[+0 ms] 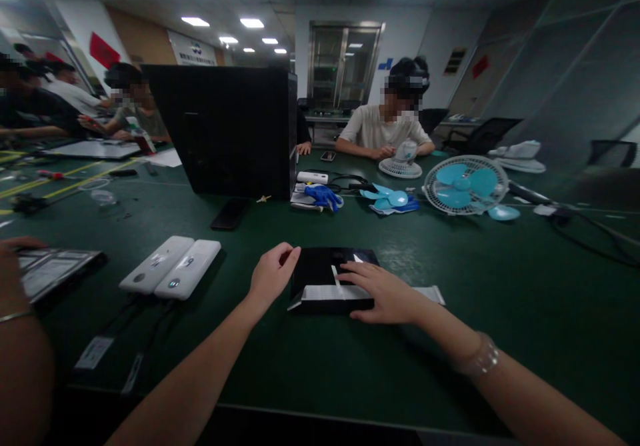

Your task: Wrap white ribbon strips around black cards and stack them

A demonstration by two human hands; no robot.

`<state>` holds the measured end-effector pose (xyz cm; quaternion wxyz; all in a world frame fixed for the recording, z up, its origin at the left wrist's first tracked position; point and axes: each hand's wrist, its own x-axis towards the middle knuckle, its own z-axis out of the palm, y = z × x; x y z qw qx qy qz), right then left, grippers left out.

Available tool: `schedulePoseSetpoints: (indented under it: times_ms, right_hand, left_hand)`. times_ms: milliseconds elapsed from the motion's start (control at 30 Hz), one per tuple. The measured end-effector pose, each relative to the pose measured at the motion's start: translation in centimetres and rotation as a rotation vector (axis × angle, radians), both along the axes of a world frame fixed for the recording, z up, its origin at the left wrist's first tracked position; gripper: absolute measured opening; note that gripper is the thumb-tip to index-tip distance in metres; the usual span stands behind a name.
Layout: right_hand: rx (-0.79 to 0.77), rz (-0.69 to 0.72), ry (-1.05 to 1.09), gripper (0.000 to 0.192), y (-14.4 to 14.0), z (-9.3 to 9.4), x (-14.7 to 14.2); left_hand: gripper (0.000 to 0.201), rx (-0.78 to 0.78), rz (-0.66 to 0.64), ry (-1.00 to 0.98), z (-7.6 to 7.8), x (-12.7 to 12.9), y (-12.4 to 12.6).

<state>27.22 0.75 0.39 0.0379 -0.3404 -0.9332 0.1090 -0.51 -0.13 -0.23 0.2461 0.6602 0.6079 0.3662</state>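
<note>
Black box sits center-bottom of the frame on the green table. My left hand curls loosely at its left edge; my right hand lies flat, fingers spread, on the white strip. Best to steady the left side and press evenly.

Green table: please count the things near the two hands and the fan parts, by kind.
Black flat box, under both hands: 1
White oblong devices, lying side by side: 2
Caged fans with blue blades: 1
Loose blue blade sets: 1
White fan grilles lying flat: 1
Total: 6
</note>
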Motion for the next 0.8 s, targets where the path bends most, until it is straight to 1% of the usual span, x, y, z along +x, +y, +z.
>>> schedulePoseSetpoints:
  times_ms: [100, 200, 300, 400, 533, 633, 700, 767, 800]
  right_hand:
    - [0.020, 0.008, -0.005, 0.071, 0.0, -0.1, 0.4]
    - [0.023, -0.006, -0.021, 0.073, 0.0, -0.2, 1.5]
    - [0.035, -0.058, -0.039, 0.074, 0.0, -0.6, 3.7]
    - [0.060, -0.151, -0.075, 0.075, -0.1, -1.0, 6.5]
    - [0.073, -0.294, -0.121, 0.079, 0.2, -1.4, 10.7]
    - [0.079, -0.426, -0.105, 0.079, 0.6, -2.0, 14.4]
    - [0.104, -0.498, -0.052, 0.074, 1.0, -2.6, 17.7]
    - [0.141, -0.559, 0.023, 0.070, 1.4, -3.4, 21.7]
    - [0.173, -0.611, 0.072, 0.070, 1.6, -3.8, 23.9]
  left_hand:
    - [0.039, -0.016, -0.009, 0.006, -0.2, 0.0, 0.1]
    - [0.039, -0.021, -0.016, 0.007, -0.4, -0.2, 0.2]
    - [0.039, -0.010, -0.026, -0.001, -0.6, -0.3, 0.4]
    - [0.038, -0.022, -0.038, -0.001, -0.7, -0.3, 0.4]
    - [0.038, -0.049, -0.055, 0.032, -0.8, 0.0, 0.3]
    - [0.037, -0.069, -0.071, 0.029, -0.9, 0.0, 0.3]
    - [0.036, -0.076, -0.073, 0.024, -1.0, 0.0, 0.3]
    - [0.036, -0.074, -0.078, 0.014, -1.0, -0.1, 0.3]
    - [0.036, -0.070, -0.082, 0.009, -1.1, -0.2, 0.3]
